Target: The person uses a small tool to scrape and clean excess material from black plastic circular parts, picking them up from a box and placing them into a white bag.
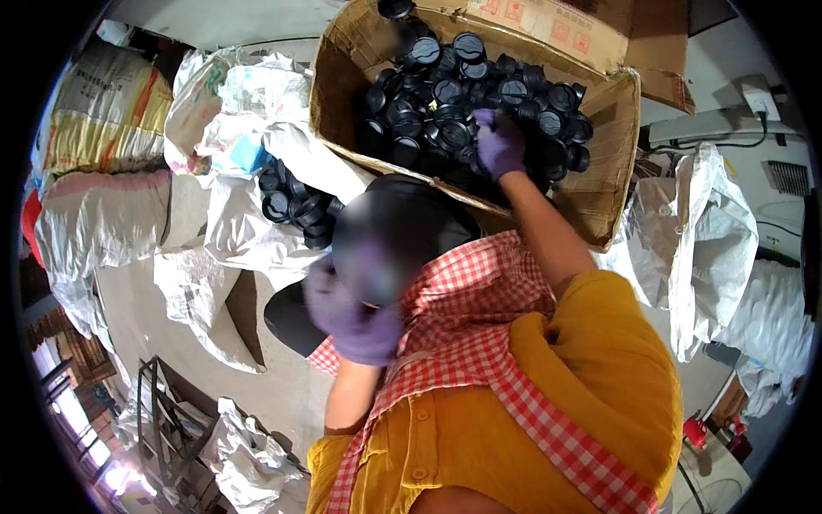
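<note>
Lids (447,91) crowded round the curled right grip (500,146), its hold and the whole blurred left grip (355,319) unreadable to me, so shallow picks seemed wisest.

Workshop; sacks (104,218), carton (618,141) of lids (513,91)

The view comes from the left one of two fisheye cameras worn side by side on the person's head. It faces steeply down and a little forward, upright and unmirrored, so its left is the person's left. The shirt (591,360) at the lower edge is close to the lens; the left hand (360,321) shows near the middle, the right hand (499,146) higher and farther out, over the open box (612,158). The wide lens reaches sacks (103,210) at far left, bending straight edges toward its black, rounded rim.
</note>
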A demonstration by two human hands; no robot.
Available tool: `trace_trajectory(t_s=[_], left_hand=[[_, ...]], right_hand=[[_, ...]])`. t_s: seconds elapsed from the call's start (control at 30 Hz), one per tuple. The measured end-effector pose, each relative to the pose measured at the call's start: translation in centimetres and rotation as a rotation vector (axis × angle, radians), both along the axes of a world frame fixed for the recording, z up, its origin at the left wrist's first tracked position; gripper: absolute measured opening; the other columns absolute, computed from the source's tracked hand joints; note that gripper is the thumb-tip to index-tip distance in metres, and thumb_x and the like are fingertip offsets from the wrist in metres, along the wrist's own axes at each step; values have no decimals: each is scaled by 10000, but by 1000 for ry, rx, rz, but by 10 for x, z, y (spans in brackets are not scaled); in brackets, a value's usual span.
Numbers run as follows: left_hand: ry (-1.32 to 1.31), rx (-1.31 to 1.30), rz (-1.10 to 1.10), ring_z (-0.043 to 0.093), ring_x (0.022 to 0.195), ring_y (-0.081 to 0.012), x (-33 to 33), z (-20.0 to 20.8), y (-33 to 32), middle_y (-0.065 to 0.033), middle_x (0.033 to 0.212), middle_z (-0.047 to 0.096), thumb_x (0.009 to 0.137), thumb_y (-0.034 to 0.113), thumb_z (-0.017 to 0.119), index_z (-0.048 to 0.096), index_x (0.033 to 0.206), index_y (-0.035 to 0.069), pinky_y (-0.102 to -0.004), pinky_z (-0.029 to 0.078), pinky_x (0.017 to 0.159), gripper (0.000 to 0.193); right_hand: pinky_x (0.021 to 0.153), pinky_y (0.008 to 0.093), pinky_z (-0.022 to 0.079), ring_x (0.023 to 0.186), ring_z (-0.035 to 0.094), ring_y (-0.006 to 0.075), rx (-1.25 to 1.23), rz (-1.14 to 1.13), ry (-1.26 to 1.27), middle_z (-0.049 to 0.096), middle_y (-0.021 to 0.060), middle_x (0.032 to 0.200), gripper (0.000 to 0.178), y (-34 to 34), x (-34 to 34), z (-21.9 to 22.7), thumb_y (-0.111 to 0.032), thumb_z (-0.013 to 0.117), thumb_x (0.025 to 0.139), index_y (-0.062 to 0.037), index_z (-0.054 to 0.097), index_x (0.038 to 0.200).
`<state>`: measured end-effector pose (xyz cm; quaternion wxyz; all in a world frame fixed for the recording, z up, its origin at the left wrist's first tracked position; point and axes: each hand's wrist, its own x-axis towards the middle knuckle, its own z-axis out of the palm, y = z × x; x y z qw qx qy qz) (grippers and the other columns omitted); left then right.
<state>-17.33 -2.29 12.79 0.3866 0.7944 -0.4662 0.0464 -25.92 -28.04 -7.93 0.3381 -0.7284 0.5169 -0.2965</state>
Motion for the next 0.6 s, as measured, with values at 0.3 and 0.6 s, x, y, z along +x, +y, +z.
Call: trace_trajectory(t_s=[0.3, 0.6], left_hand=[[357, 201, 141, 323, 1296, -331, 86, -58, 28, -213, 1397, 314, 720, 156, 694, 388, 1338, 68, -394, 291, 1045, 695], [965, -82, -88, 462, 1166, -221, 57, -82, 18, -126, 1302, 445, 810, 93, 600, 367, 1343, 5, -335, 375, 983, 588]], right_hand=[[403, 321, 365, 441, 444, 166, 1070, 35, -291, 477, 18, 576, 166, -29, -13, -143, -219, 528, 857, -147, 505, 709], [742, 314, 488, 807, 637, 239, 204, 396, -146, 657, 149, 900, 186, 18, -12, 36, -173, 568, 850, -73, 659, 977]])
